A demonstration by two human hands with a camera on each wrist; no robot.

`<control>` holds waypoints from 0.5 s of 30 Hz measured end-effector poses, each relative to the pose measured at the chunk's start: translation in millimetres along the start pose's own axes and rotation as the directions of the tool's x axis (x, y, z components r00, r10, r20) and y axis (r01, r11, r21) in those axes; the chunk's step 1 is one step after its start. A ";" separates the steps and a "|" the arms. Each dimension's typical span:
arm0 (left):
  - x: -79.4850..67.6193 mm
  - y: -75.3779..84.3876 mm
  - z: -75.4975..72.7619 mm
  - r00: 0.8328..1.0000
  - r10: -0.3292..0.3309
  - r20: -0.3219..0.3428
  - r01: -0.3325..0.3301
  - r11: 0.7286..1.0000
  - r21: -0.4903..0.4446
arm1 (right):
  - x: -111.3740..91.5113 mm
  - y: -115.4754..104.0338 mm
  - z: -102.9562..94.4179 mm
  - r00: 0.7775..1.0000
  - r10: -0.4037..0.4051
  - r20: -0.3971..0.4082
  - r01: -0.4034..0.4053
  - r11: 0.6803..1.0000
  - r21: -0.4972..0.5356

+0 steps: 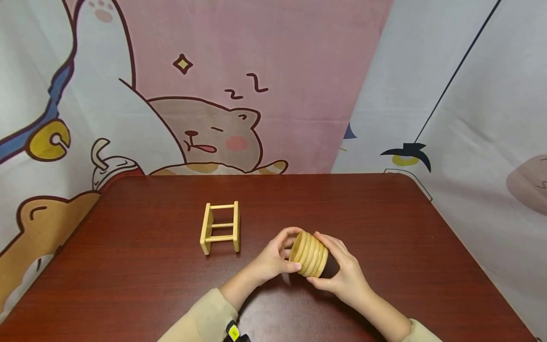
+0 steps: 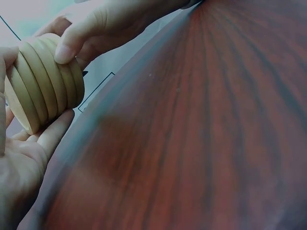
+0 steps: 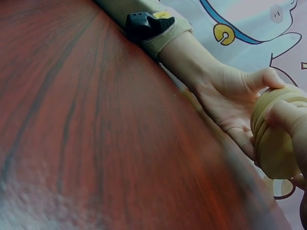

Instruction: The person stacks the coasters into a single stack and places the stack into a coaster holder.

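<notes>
Both hands hold a stack of several round, pale wooden coasters [image 1: 311, 254] on its side, near the front middle of the table. At the stack's left end is my left hand [image 1: 273, 256], thumb at the near rim and fingers round the far side. My right hand [image 1: 348, 273] grips the right end, with the thumb at the near side and fingers over the top. The left wrist view shows the coasters [image 2: 41, 84] lying face to face, with the right thumb pressing on their edges. In the right wrist view, the left palm [image 3: 230, 98] is turned toward the stack.
A small pale wooden rack [image 1: 235, 228] with crossbars stands to the left of the hands on the dark red-brown table [image 1: 128, 270]. Cartoon-printed cloth [image 1: 299, 85] hangs behind the table's back edge and along its sides. A black device [image 1: 234, 331] sits on the left sleeve.
</notes>
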State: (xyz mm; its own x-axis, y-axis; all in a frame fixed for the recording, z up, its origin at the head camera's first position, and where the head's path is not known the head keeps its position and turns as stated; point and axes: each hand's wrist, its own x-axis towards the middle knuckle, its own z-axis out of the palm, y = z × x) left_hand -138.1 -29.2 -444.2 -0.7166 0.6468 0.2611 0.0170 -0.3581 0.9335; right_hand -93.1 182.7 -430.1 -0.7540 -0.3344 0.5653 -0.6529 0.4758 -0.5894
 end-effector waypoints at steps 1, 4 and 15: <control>-0.1 0.2 0.3 1.000 0.003 -0.001 -0.003 1.000 0.001 | 0.0 0.0 0.1 1.000 0.002 0.007 -0.002 1.000 0.006; -0.3 0.4 1.2 1.000 0.009 -0.006 -0.009 1.000 0.012 | 0.1 -0.2 0.4 1.000 0.003 0.014 -0.004 1.000 0.023; -1.2 -1.2 6.5 0.999 0.010 -0.045 -0.009 1.000 0.013 | 1.3 0.3 3.3 0.996 -0.082 -0.027 0.082 0.996 0.016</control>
State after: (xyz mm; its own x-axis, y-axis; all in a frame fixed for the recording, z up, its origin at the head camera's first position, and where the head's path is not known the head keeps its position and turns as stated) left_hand -132.8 -25.2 -444.0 -0.7467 0.6126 0.2592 0.0328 -0.3554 0.9341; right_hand -94.5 179.7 -431.5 -0.6958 -0.3500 0.6272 -0.7138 0.4332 -0.5502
